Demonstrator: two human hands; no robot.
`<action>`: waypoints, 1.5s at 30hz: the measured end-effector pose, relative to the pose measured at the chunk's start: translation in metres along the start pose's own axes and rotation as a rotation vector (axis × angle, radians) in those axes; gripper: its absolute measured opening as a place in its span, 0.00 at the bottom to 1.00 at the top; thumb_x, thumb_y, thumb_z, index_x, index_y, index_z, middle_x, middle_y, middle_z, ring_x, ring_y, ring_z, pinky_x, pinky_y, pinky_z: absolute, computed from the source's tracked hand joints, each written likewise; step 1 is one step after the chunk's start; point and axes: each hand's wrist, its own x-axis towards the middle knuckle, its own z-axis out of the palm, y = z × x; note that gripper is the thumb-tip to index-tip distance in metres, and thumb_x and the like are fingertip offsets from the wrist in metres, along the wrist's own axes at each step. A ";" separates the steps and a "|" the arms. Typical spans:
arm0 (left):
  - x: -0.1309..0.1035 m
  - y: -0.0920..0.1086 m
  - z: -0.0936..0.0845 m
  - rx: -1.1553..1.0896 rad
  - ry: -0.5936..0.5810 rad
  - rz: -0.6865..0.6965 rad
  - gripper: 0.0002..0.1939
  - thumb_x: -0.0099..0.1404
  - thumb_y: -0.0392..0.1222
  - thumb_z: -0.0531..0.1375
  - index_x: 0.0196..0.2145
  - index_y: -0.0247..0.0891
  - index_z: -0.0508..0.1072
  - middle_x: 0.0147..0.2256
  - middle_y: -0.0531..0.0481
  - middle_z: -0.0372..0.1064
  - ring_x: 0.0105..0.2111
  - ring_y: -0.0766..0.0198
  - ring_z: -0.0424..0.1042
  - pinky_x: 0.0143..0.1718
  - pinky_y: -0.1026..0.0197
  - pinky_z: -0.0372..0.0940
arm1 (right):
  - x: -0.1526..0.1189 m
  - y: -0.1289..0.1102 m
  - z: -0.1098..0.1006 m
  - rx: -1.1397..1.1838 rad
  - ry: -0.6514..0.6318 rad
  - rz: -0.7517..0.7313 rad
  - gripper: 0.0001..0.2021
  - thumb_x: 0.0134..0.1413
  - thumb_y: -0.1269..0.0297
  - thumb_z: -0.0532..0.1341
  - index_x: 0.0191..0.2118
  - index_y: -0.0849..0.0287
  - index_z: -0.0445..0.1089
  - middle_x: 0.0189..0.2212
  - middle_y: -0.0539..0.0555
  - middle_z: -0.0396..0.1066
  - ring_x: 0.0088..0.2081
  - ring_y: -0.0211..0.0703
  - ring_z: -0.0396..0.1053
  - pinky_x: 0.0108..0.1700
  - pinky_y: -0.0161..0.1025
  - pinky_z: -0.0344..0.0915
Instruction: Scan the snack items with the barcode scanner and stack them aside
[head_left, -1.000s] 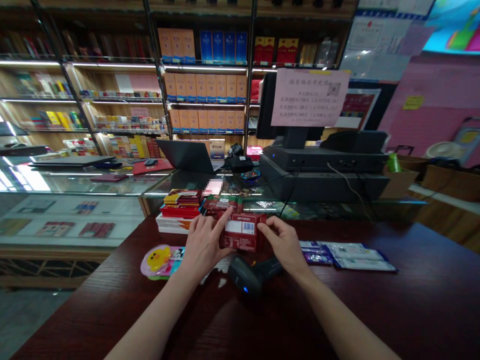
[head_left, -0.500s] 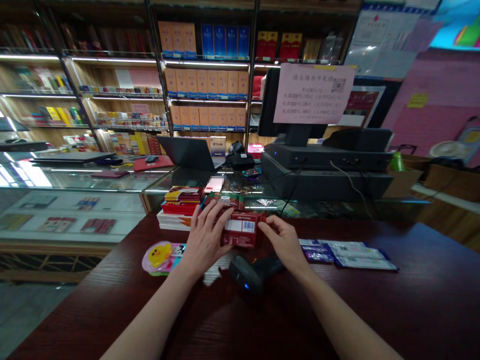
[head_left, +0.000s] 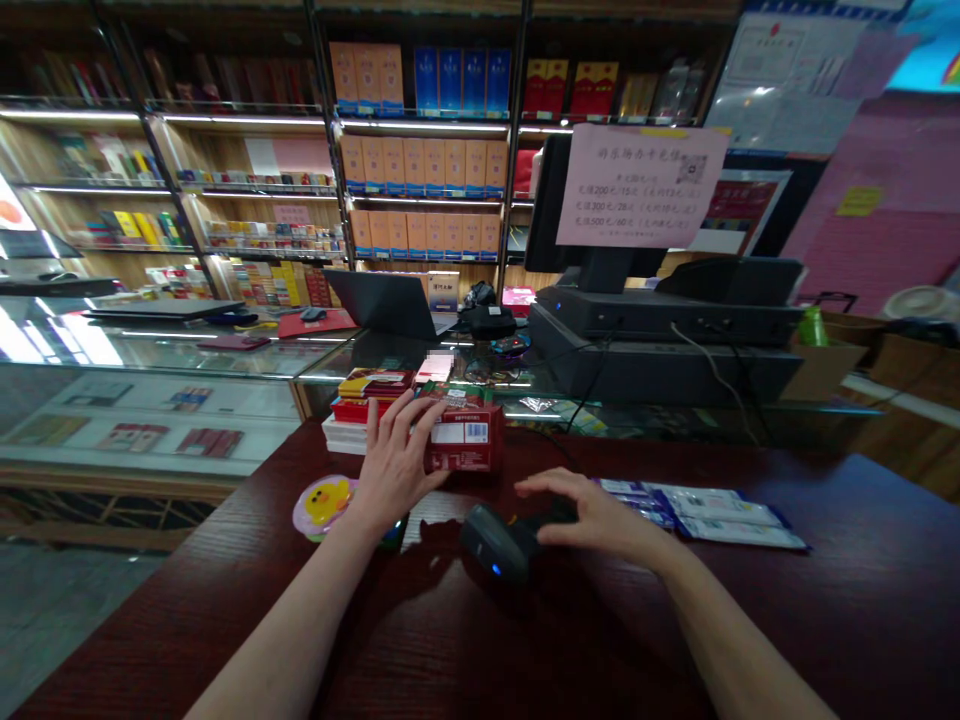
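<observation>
My left hand (head_left: 396, 460) has its fingers spread, the fingertips at the left side of a dark red box (head_left: 474, 440) with a white barcode label. Whether they press on the box is hard to tell. Beside it on the left is a stack of red, yellow and white packs (head_left: 346, 410). My right hand (head_left: 577, 510) is apart from the box, thumb and fingers parted around empty space, just over the handle of a black scanner (head_left: 495, 545) with a blue light. Under my left wrist, a round item with a yellow duck (head_left: 324, 502) is partly covered.
Purple and white packets (head_left: 731, 517) lie right of my right hand. Behind the wooden counter (head_left: 420, 650) stand a monitor with a pink paper sign (head_left: 637, 190), a black machine with cables (head_left: 660, 340) and an open laptop (head_left: 386, 303). Stocked shelves fill the back.
My right hand has let go of the red box's right side and moved down toward the scanner, its fingers parting. My left hand and the box have shifted slightly left.
</observation>
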 end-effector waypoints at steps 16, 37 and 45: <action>-0.004 -0.022 0.000 0.074 0.069 -0.096 0.44 0.56 0.43 0.68 0.65 0.39 0.54 0.59 0.36 0.58 0.65 0.42 0.52 0.68 0.32 0.38 | 0.000 -0.001 0.013 -0.224 -0.100 -0.068 0.26 0.47 0.67 0.66 0.55 0.48 0.71 0.49 0.53 0.73 0.52 0.52 0.67 0.57 0.49 0.58; -0.005 -0.020 0.002 0.104 0.075 -0.139 0.40 0.56 0.40 0.67 0.64 0.37 0.56 0.58 0.35 0.59 0.65 0.42 0.54 0.67 0.33 0.40 | 0.004 -0.011 0.017 0.048 0.206 -0.048 0.24 0.53 0.59 0.67 0.56 0.51 0.68 0.52 0.55 0.71 0.54 0.53 0.68 0.56 0.46 0.61; -0.005 -0.021 0.003 0.099 0.071 -0.152 0.43 0.55 0.40 0.68 0.65 0.39 0.55 0.59 0.35 0.58 0.64 0.42 0.54 0.67 0.32 0.41 | 0.003 -0.010 0.013 0.067 0.160 -0.043 0.27 0.51 0.58 0.68 0.58 0.51 0.68 0.51 0.55 0.72 0.53 0.53 0.68 0.56 0.47 0.62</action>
